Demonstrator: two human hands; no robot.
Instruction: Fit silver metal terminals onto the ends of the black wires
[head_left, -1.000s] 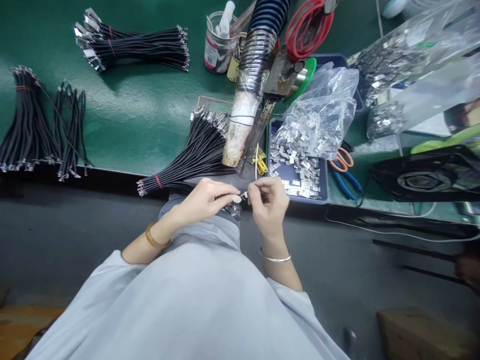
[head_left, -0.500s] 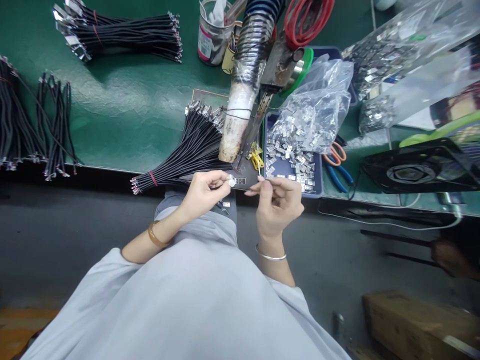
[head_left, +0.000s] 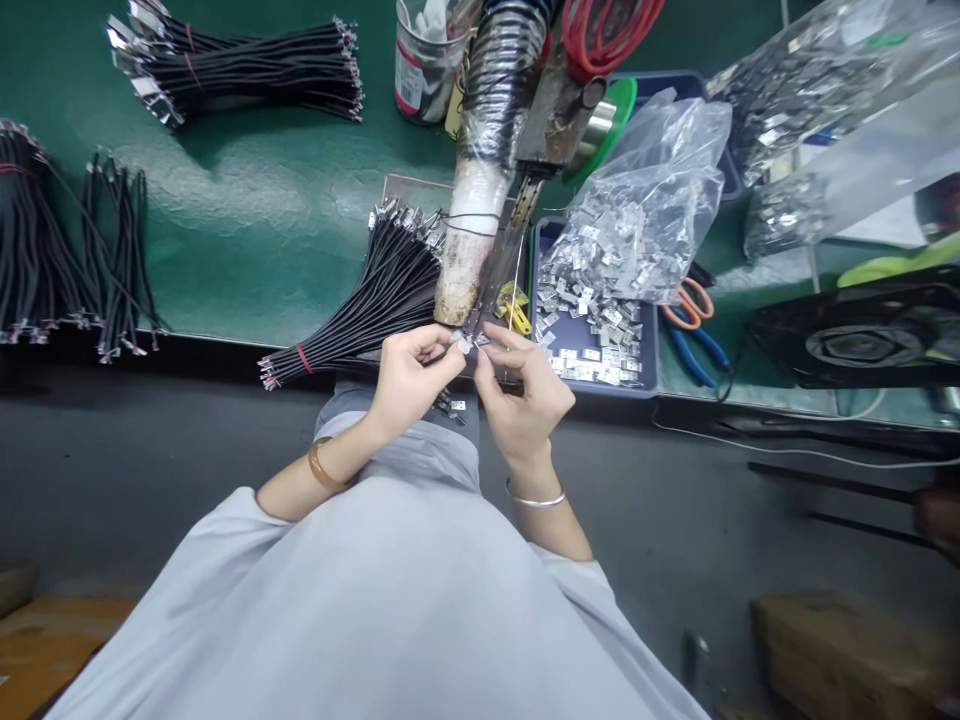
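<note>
My left hand (head_left: 412, 385) is closed in a pinch, with a small whitish piece (head_left: 463, 345) at its fingertips. Opposite it, my right hand (head_left: 525, 395) pinches a small silvery piece (head_left: 481, 340). The fingertips of both hands are close together under the lower end of a soldering iron (head_left: 525, 200) and a wrapped, stained exhaust hose (head_left: 470, 230). What kind of pieces they are is too small to make out. Left of my hands lies a banded bundle of black cables (head_left: 360, 310) with metal connectors at the upper end. Right of them, a blue tray (head_left: 651, 350) holds many small metal USB connectors (head_left: 600, 310).
More cable bundles (head_left: 255, 70) lie on the green bench (head_left: 262, 200). A plastic bag (head_left: 667, 180) of connectors rests on the tray. Orange-and-blue pliers (head_left: 694, 335), a black fan (head_left: 862, 340), a yellow piece (head_left: 514, 308) and a jar (head_left: 424, 65) stand nearby. Loose connectors (head_left: 450, 405) lie on my lap.
My right hand has come left from the tray's front edge to meet my left hand. The left hand has risen slightly, keeping its pinch. The view has shifted a little.
</note>
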